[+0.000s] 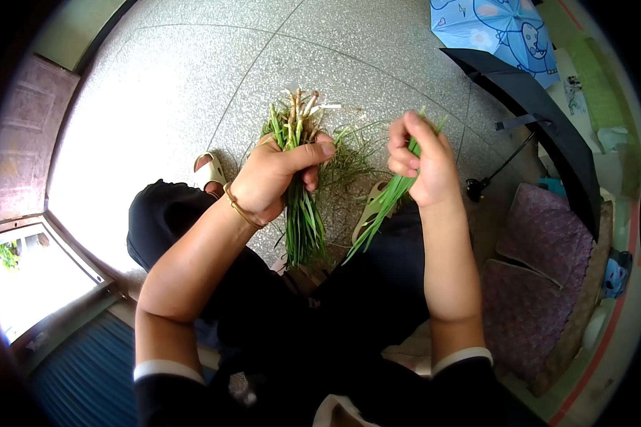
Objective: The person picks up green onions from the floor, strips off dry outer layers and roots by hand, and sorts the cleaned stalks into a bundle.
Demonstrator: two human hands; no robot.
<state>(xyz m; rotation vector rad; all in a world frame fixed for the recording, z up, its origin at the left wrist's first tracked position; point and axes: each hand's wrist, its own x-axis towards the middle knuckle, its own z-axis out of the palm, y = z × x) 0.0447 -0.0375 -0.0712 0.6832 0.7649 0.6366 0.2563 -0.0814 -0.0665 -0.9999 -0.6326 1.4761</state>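
Observation:
My left hand is closed round a thick bunch of garlic chives. Their pale, brownish root ends stick up above the thumb, and the green leaves hang down below the fist. To the right, my right hand is closed on a smaller bundle of green chives, its leaves slanting down to the left. The two hands are apart. Beneath and between them, a loose heap of grassy trimmings lies on the speckled floor.
An open black umbrella lies at the right, with a blue patterned umbrella behind it. Below stands a purple cushioned seat. A light sandal is on my left foot. The speckled floor stretches ahead.

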